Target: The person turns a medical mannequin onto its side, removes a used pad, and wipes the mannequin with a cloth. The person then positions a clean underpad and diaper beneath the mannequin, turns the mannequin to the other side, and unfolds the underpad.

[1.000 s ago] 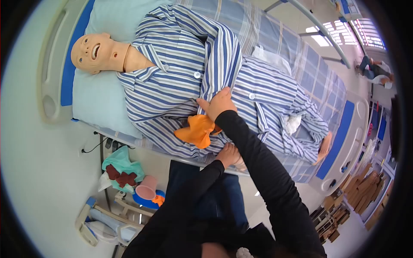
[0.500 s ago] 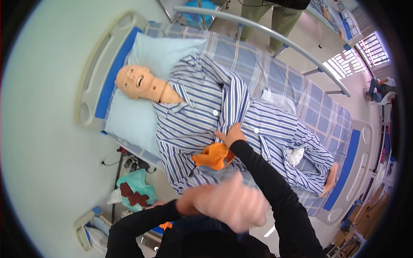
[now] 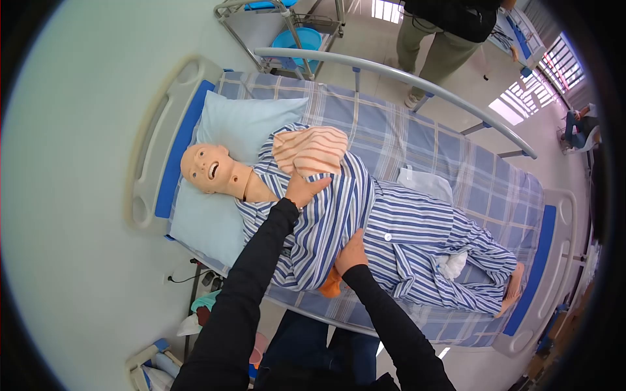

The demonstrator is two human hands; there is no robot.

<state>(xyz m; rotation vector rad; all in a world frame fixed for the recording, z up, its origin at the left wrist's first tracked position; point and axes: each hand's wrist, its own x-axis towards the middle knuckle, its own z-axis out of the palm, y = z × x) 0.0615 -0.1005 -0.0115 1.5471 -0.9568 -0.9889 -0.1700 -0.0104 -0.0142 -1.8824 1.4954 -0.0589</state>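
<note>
Mannequin (image 3: 207, 168) is lying face-up on the bed (image 3: 385, 124). At its chest, the left hand (image 3: 304, 190) is meeting the striped towel (image 3: 310, 148), thumb apart; the right hand (image 3: 353, 253) is touching the pajama top (image 3: 319, 225), perhaps steadying it. Whether either grip is closed, one cannot tell.

The bald mannequin (image 3: 207, 168) lay face up on the bed (image 3: 385, 124), mouth open, in blue-and-white striped pajamas (image 3: 412, 210). A bunched, orange-striped towel (image 3: 313, 150) rested on its upper chest; an orange cloth (image 3: 331, 287) showed partly at its side.
</note>
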